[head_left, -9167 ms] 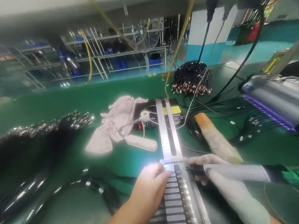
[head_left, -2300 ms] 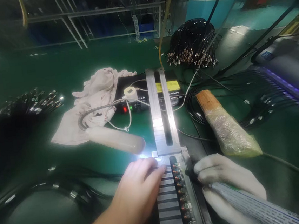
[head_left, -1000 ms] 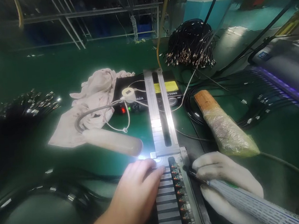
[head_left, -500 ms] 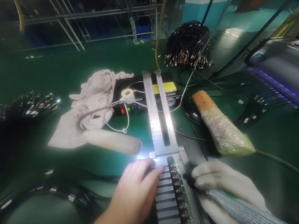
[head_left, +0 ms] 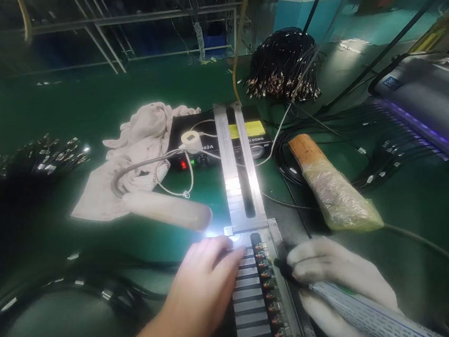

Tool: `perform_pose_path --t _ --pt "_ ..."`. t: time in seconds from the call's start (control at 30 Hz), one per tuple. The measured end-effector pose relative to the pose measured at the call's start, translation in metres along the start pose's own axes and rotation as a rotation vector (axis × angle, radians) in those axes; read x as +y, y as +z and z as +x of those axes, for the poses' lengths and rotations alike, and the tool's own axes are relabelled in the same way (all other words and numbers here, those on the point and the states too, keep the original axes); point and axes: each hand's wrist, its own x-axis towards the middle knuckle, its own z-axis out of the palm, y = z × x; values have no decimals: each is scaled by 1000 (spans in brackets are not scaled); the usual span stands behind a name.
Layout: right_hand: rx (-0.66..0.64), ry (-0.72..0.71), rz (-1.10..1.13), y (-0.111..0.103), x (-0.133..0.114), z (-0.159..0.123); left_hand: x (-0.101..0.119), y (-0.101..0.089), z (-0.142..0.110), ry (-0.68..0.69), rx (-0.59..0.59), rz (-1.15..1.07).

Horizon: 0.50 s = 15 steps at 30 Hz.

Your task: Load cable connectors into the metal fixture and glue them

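My bare left hand (head_left: 207, 281) rests at the upper left of a long metal fixture (head_left: 252, 306), thumb and fingers drawn together over its edge. Whatever lies between those fingertips is hidden. Along the fixture's right side runs a row of small metal connectors (head_left: 266, 273), set one per slot. In a white glove, my right hand (head_left: 341, 274) is closed around a thick tool with a black tip and a white-and-blue printed body (head_left: 373, 310). Its tip (head_left: 280, 265) is beside the connector row; contact cannot be made out. A tubular lamp (head_left: 169, 211) shines onto the fixture near my left fingertips.
Behind the fixture stands a black control box (head_left: 211, 154) with lit indicators, beside a white cloth (head_left: 136, 161). A plastic-wrapped wooden-ended object (head_left: 333, 184) lies at right, near a grey device with purple light (head_left: 425, 107). Black cable bundles (head_left: 282, 67) lie around.
The whole view has shifted up very slightly. Both hands and the tool keep nearly the same positions on the fixture.
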Motion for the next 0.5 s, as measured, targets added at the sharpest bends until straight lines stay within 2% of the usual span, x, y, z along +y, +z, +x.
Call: perform_pose_path --t 0.5 --pt "-21 1 -3 -5 -1 -5 1 -1 1 -24 -34 -28"
